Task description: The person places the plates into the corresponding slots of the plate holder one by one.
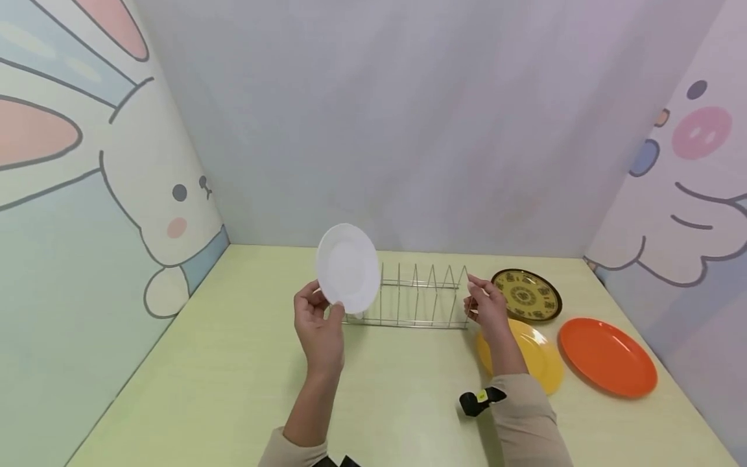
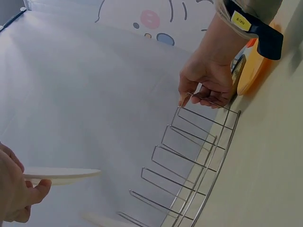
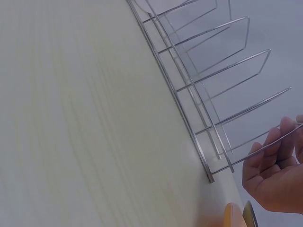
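My left hand [image 1: 320,324] pinches a white plate [image 1: 348,267] by its lower edge, thumb on the front face. The plate is held up, tilted, over the left end of a wire dish rack [image 1: 424,323]. In the left wrist view this plate [image 2: 71,176] shows edge-on, apart from the wires. Another white piece [image 3: 145,5] stands low in the rack's left part, mostly hidden in the head view. At the opposite end, my right hand [image 1: 487,307] grips the last upright wire loop, its fingers [image 3: 271,146] curled round the wire.
Right of the rack lie a dark-rimmed patterned plate [image 1: 526,296], a yellow plate [image 1: 539,358] partly behind my right forearm, and an orange oval plate [image 1: 608,357]. A grey wall [image 1: 408,130] rises behind the table, with cartoon-printed walls at both sides.
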`<state>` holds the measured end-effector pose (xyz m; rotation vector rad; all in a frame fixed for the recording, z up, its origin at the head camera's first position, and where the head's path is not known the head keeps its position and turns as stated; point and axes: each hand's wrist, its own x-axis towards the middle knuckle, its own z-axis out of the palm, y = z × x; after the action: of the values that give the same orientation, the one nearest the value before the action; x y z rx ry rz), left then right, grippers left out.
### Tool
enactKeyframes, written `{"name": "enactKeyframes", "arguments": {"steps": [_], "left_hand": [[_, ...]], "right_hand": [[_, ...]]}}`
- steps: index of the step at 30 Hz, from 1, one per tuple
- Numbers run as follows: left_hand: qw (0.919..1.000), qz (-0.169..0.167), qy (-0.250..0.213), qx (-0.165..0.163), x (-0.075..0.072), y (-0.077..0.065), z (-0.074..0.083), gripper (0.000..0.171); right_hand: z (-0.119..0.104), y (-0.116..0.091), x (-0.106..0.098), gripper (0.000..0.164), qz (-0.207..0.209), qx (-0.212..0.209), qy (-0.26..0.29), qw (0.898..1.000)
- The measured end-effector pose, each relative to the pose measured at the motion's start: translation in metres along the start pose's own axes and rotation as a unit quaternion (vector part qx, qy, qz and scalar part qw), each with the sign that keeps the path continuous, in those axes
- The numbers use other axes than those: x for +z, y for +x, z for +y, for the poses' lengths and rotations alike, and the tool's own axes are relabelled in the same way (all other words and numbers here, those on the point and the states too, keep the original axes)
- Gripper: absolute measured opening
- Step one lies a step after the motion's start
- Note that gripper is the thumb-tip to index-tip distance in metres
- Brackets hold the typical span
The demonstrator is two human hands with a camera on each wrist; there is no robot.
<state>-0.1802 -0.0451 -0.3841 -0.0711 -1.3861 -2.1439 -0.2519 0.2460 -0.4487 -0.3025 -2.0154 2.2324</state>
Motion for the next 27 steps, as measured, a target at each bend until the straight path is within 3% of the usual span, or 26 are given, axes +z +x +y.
{"name": "enactKeyframes", "arguments": {"steps": [9,19,27], "left_hand": [[0.9986,0.052,0.003,0.014,0.014,-0.001,-0.019,0.044],[0.9981,0.058,0.023,0.003,0.031,-0.005,-0.039,0.042],[0.9975,0.052,0.041,-0.023,0.032,-0.008,-0.052,0.04]], "right_hand": [[0.0,0.001,0.001,0.038,0.009,0.007,0.008,1.0],[-0.002,0.002,-0.002,0.04,0.011,0.008,0.006,1.0],[0.0,0.002,-0.002,0.038,0.005,0.008,0.007,1.0]]}}
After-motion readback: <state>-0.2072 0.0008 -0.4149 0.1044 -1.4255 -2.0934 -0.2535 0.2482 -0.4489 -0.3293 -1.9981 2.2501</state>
